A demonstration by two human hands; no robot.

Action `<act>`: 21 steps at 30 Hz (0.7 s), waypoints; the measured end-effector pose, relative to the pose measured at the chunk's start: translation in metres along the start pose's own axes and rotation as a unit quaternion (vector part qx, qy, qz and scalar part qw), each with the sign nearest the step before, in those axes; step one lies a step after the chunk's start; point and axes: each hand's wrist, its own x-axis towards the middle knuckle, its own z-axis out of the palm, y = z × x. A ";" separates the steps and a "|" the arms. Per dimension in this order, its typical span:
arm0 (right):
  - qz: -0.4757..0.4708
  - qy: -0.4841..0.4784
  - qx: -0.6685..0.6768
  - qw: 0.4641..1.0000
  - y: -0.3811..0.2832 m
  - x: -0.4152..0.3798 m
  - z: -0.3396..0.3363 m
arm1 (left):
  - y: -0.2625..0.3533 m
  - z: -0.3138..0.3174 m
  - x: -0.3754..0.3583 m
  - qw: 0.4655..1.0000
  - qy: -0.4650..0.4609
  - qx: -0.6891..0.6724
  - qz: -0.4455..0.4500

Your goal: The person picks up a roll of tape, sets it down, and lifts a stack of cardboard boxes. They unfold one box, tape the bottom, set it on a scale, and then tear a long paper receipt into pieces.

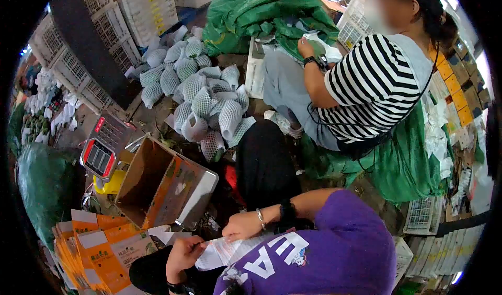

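A white sheet with faint reddish print point(227, 252) lies across my lap, in front of my purple shirt. My left hand point(183, 254) is closed, its fingers pinching the sheet's near corner. My right hand point(243, 226), with a bracelet and dark watch at the wrist, is curled closed on the sheet's upper edge. An open brown cardboard box point(144, 177) with an orange printed side stands tilted just beyond my hands. Flat orange printed cartons point(99, 250) are piled beside my left knee.
Foam-netted fruit point(201, 96) is heaped ahead. A digital scale point(102, 151) stands beside the box. A co-worker in a striped shirt point(366, 86) sits at right by a green sack point(251, 13). White plastic crates point(73, 67) are stacked at left.
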 end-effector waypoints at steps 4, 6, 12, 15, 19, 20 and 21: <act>0.011 0.055 -0.039 0.998 0.010 -0.028 -0.008 | -0.036 -0.019 -0.018 0.969 0.227 -0.059 -0.084; 0.049 0.137 0.005 0.989 0.009 -0.042 -0.022 | -0.044 -0.027 -0.023 0.917 0.348 -0.164 -0.105; -0.147 0.234 -0.018 0.961 -0.003 0.019 -0.032 | -0.016 0.021 0.019 0.989 0.121 0.017 0.085; -0.076 0.125 -0.012 0.989 -0.010 0.029 -0.025 | -0.019 0.021 0.022 0.992 0.103 0.020 0.063; -0.012 0.081 0.043 0.996 -0.018 0.015 -0.023 | -0.031 0.024 0.015 0.986 0.133 -0.096 0.023; -0.032 0.077 -0.013 0.996 -0.006 0.012 -0.018 | -0.030 0.020 0.010 0.986 0.113 -0.124 -0.011; -0.027 0.077 -0.010 0.997 -0.006 0.005 -0.018 | -0.025 0.016 0.005 0.983 0.091 -0.151 -0.045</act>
